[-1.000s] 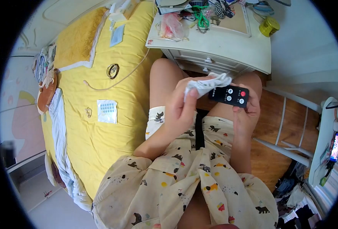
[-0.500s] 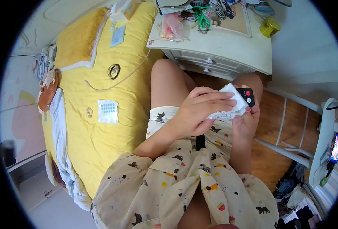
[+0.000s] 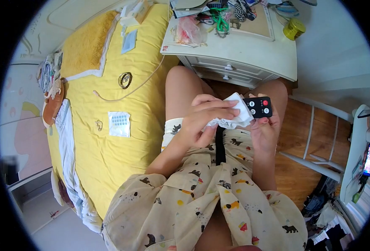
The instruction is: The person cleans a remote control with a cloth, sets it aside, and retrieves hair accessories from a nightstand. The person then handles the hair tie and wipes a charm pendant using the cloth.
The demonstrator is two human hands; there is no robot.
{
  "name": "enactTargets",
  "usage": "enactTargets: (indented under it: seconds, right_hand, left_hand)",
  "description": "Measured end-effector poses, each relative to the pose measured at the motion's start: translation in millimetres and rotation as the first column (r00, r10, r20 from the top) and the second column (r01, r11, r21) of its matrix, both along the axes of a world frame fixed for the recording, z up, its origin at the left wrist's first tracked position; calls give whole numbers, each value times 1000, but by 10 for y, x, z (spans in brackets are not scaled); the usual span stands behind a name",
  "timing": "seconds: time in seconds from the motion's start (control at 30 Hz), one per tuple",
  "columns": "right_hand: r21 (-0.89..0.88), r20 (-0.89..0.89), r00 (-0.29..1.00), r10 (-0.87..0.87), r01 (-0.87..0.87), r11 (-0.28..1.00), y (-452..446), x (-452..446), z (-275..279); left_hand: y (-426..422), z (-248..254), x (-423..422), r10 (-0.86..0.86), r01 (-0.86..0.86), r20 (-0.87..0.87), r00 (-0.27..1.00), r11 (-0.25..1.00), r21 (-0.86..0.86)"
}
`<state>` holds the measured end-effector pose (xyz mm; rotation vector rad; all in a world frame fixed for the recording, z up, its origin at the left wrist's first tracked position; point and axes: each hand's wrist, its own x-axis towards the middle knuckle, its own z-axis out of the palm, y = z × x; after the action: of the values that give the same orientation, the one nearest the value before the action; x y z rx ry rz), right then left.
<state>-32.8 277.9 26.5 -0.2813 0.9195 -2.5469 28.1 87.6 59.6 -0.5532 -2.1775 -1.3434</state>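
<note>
My right hand [image 3: 265,133] holds a small black remote control [image 3: 258,107] by its edges, above my lap. Red and white round buttons show on its face. My left hand [image 3: 201,118] is closed on a crumpled white tissue [image 3: 243,113], with the fingers lying over the top of it. The tissue covers the left end of the remote, so that part is hidden. Both hands are close together in front of my knees, over the patterned clothing [image 3: 197,180].
On the left is a bed with a yellow cover [image 3: 147,125], holding a blister pack [image 3: 119,124], a cable [image 3: 126,95] and a tissue box [image 3: 135,12]. A white cabinet [image 3: 235,58] with cluttered top stands ahead. At right are a white chair frame [image 3: 314,165] and a lit phone [image 3: 369,160].
My left hand has slid left with the tissue, uncovering more of the remote's buttons. The remote has shifted slightly left and lies flatter to my view in my right hand.
</note>
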Motion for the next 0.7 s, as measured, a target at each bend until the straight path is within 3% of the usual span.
enactTargets:
  seconds: [0.17,0.27,0.37,0.5,0.6,0.7]
  right_hand:
    - [8,23,1000,-7,6,1000,-6,-11,48]
    - [61,-55,997,-48,51,997,20,-33,-58]
    - [32,-91,995,-33,36,999,-28,-47,80]
    - [138,-135,985,-111,130,982,19,-70,31]
    - [178,-162,976,-148,176,968,31,-92,26]
    - [177,-155,968,-196,223,959,38,-84,10]
  left_hand:
    - [-58,-41,10,128,-131,69,989,991,41]
    - [89,-18,-1,214,-297,243,946,873,386]
    - [151,92,45,178,-371,396,901,788,491]
    - [187,-39,-48,153,-254,258,954,870,423]
    - [212,-31,-70,199,-229,171,965,956,182]
    - [293,21,-61,234,-263,178,956,951,162]
